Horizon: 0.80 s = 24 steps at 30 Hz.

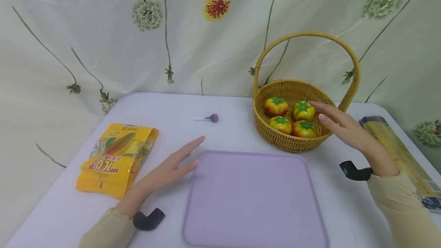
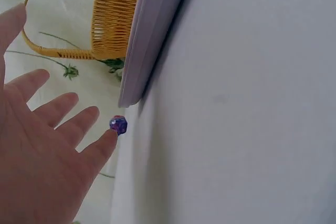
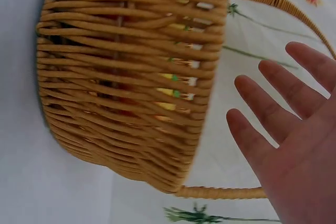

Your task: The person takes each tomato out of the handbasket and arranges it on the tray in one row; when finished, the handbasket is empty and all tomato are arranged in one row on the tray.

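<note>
My right hand (image 1: 348, 127) hovers by the near right rim of a wicker basket (image 1: 287, 141), fingers straight and nothing held. Inside the basket sit several toy tomatoes, yellow and red with green tops, one tomato (image 1: 304, 110) close to the fingertips. In the right wrist view, the spread fingers (image 3: 257, 98) are apart from the basket's woven side (image 3: 131, 77). Over the table, left of a lilac tray (image 1: 251, 198), my left hand (image 1: 169, 169) reaches forward with straight fingers, holding nothing. A purple lollipop (image 1: 213, 118) lies beyond it, with its white stick pointing left.
A yellow candy bag (image 1: 115, 156) lies on the left of the white table, beside my left forearm. Along the right edge, partly behind my right arm, is a long clear-and-gold package (image 1: 396, 144). A flower-patterned cloth (image 1: 193, 37) hangs behind the table.
</note>
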### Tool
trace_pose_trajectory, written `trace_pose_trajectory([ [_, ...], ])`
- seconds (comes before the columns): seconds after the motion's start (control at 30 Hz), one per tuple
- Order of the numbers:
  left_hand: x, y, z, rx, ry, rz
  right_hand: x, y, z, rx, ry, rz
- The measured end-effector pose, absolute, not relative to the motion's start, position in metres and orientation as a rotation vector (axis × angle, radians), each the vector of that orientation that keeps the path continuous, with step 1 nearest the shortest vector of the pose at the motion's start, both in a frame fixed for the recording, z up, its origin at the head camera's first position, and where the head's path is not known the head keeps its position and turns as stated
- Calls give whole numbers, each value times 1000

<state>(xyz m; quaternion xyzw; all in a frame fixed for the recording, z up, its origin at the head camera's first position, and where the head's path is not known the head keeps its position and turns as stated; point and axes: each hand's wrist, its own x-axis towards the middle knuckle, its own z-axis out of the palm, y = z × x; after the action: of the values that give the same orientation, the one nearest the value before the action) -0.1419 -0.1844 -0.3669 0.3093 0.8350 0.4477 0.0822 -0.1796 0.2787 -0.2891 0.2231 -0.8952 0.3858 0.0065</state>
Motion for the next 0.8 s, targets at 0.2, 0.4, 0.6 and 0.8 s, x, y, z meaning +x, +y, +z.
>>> trace_pose_trajectory([
  [0.2, -146, -188, -381, 830, 2300, 1585, -197, 283, -296, 638, -2799, 1321],
  [0.4, -147, -189, -391, 788, 2255, 1660, -205, 288, -298, 636, -2906, 1323],
  [0.6, -143, -192, -393, 734, 2320, 1601, -214, 289, -299, 717, -3031, 1283],
  [0.8, -145, -190, -398, 768, 2402, 1515, -217, 290, -298, 697, -3136, 1259],
])
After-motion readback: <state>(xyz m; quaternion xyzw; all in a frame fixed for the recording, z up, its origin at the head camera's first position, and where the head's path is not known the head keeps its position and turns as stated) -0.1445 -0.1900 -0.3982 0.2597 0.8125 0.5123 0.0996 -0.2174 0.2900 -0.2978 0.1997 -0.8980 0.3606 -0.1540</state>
